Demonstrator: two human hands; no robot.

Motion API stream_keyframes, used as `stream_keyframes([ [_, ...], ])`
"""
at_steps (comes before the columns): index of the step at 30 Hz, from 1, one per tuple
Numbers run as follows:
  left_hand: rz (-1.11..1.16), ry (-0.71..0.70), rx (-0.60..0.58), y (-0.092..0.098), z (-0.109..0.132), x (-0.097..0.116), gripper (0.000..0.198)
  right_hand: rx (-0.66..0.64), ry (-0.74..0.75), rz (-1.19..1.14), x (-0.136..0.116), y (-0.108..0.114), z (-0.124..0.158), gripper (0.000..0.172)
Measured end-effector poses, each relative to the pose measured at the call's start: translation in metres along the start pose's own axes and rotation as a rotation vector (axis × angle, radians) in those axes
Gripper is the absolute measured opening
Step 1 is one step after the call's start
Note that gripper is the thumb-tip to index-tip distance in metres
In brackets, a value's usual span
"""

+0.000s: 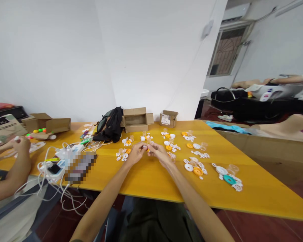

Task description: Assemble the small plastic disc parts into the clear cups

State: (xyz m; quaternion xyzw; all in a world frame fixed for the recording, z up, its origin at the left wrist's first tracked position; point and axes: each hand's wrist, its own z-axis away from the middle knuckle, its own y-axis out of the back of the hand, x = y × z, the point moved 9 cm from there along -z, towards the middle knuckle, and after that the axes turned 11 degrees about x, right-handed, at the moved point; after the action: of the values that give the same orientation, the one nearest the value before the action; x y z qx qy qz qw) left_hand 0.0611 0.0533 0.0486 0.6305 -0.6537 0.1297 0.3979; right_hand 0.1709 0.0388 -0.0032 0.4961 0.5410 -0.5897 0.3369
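Orange plastic shows between the fingertips, and that is the whole story at the middle of the yellow surface [154,181]: both hands meet there over one small orange part [148,150], held just above the wood. The left hand [136,153] is curled nearly closed, thumb and forefinger pinching at the piece from its side. The right hand [159,153] mirrors it, fingers bent in tight and pinching the same part from the other side. Whether a second, white piece sits between them too is too small to tell.

Doing this step well looks like a matter of fine fingertip work: keep the two pinches square to each other, press evenly rather than twisting, and keep the piece low over the surface so anything that slips lands close by.

Around the hands lie the sorted sets. One cluster of white and orange pieces [123,155] sits just beside the left hand. An orange disc [198,171] with white bits lies toward the right edge, and a teal disc [229,179] lies further along that edge. Small clear cups [203,146] stand among the sets. Open cardboard boxes [135,119] line the far edge, next to a black bag [111,127]. At the left edge another person's hand [21,144] works near a tangle of white cables [53,161].
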Motion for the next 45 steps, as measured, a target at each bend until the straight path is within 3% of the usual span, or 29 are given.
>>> stream_keyframes([
  [7, -0.053, -0.006, 0.045, -0.002, -0.001, 0.0, 0.025, 0.073, 0.163, 0.066, -0.006, 0.003, -0.003, 0.045],
  [19, -0.075, -0.005, 0.036, -0.005, -0.001, -0.001, 0.024, 0.096, 0.02, -0.066, 0.005, 0.006, -0.003, 0.047],
  [24, -0.103, -0.043, 0.044, 0.0, -0.002, -0.002, 0.026, 0.181, 0.12, -0.059, -0.005, 0.012, -0.001, 0.044],
  [26, -0.125, -0.035, 0.042, 0.002, -0.002, -0.004, 0.025, 0.205, 0.095, -0.1, -0.002, 0.014, -0.002, 0.044],
  [33, -0.257, -0.027, -0.005, -0.004, 0.003, -0.008, 0.015, 0.247, -0.069, -0.214, 0.018, 0.031, -0.012, 0.025],
  [39, -0.384, -0.075, -0.131, -0.014, 0.01, -0.015, 0.011, 0.231, -0.121, -0.242, 0.021, 0.035, -0.015, 0.014],
  [45, -0.418, -0.083, -0.107, -0.012, 0.01, -0.021, 0.015, 0.154, -0.108, -0.245, 0.022, 0.027, -0.015, 0.013],
])
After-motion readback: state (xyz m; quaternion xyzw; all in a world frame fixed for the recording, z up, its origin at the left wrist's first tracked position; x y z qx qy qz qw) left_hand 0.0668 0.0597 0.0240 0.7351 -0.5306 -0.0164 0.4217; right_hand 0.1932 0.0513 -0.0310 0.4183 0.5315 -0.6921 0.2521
